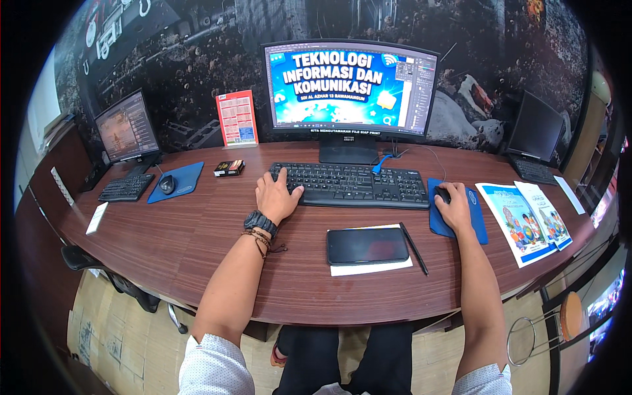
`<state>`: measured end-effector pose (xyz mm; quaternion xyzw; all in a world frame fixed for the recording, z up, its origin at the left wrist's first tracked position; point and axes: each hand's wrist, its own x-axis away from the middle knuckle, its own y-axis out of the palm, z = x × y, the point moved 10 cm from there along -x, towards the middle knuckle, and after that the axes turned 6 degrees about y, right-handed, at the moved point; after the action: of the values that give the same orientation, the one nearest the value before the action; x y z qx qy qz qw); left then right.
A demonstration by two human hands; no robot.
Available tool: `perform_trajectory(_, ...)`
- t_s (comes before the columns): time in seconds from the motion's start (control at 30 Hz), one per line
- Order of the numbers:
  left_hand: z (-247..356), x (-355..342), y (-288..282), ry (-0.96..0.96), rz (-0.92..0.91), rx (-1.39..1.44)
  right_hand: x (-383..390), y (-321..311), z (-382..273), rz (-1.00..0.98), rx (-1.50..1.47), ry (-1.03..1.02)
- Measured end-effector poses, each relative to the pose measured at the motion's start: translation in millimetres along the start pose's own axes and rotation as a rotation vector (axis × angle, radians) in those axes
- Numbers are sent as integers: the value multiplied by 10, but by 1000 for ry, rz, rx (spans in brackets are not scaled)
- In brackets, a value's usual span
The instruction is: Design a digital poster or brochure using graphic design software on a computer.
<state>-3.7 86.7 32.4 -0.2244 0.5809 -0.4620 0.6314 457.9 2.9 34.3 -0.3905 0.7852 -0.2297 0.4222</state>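
Note:
My left hand (277, 199) rests on the left end of a black keyboard (355, 185), its fingers stretched over the keys and its thumb out along the front edge. To the right of the keyboard, my right hand (455, 209) is closed over a black computer mouse (443, 193), which it partly hides. Under that mouse lies a blue mouse pad (476, 229). Behind the keyboard stands a wide monitor (401, 85) showing a blue design with large white lettering. A black smartphone (367, 245) lies on white paper in front of the keyboard, with a black pen (414, 249) beside it.
Printed sheets with colourful drawings (520, 220) lie right of the mouse pad. At the left stand a second monitor (127, 128), a keyboard (126, 188) and a mouse (167, 184). A small dark box (229, 168) sits near a red-and-white calendar (237, 118). Another monitor (535, 125) is far right.

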Motion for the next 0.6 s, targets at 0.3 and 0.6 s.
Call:
perform_trajectory(0.3, 12, 10, -1, -5, -8, 13, 13, -21, -17, 4, -2, 0)
perform_trajectory(0.6, -5, 12, 1, -16, -21, 15, 10, -6, -20, 4, 7, 4)
